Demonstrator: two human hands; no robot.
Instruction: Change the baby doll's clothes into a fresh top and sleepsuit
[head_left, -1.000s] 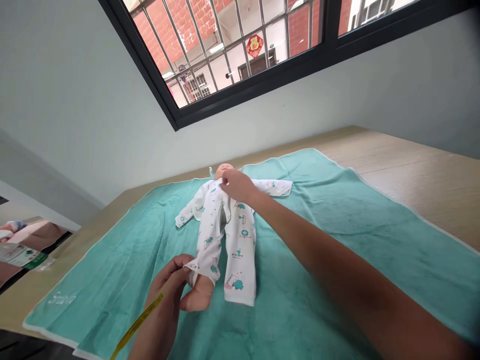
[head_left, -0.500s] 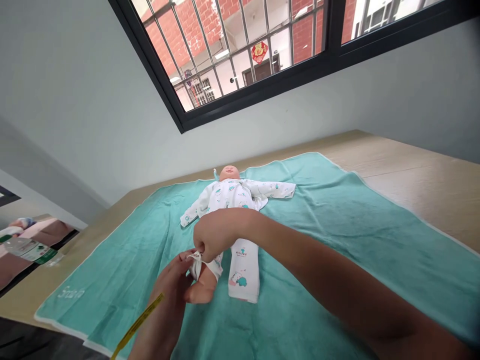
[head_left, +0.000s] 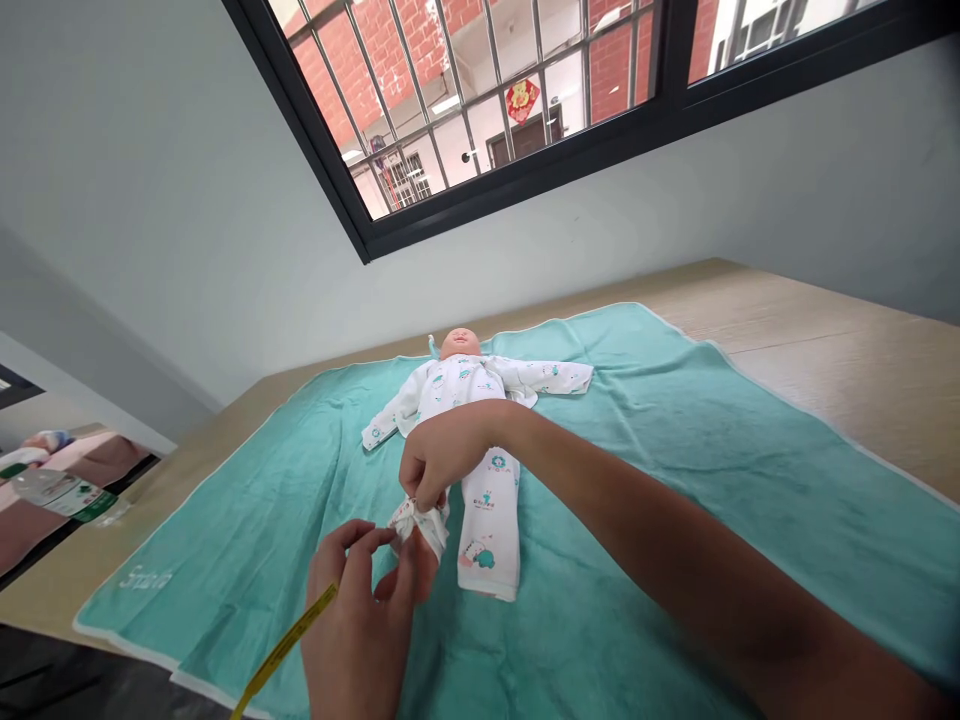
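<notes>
A baby doll (head_left: 460, 344) lies on its back on a teal towel (head_left: 637, 440), dressed in a white printed romper (head_left: 465, 385). My right hand (head_left: 439, 455) reaches down over the doll's legs and pinches the bunched cuff of the romper leg (head_left: 420, 518) nearest me on the left. My left hand (head_left: 360, 610) is closed round the doll's foot below that cuff, fingers also on the fabric. A yellow band (head_left: 289, 645) hangs at my left wrist. The other romper leg (head_left: 487, 530) lies flat.
The towel covers a wooden tabletop (head_left: 825, 340) that meets a grey wall under a barred window (head_left: 495, 90). A plastic bottle (head_left: 64, 492) lies on a lower surface at the far left.
My right hand has come from the doll's chest down to the romper's leg cuff. My left hand has shifted up around the foot, and the cuff is now bunched between both hands.
</notes>
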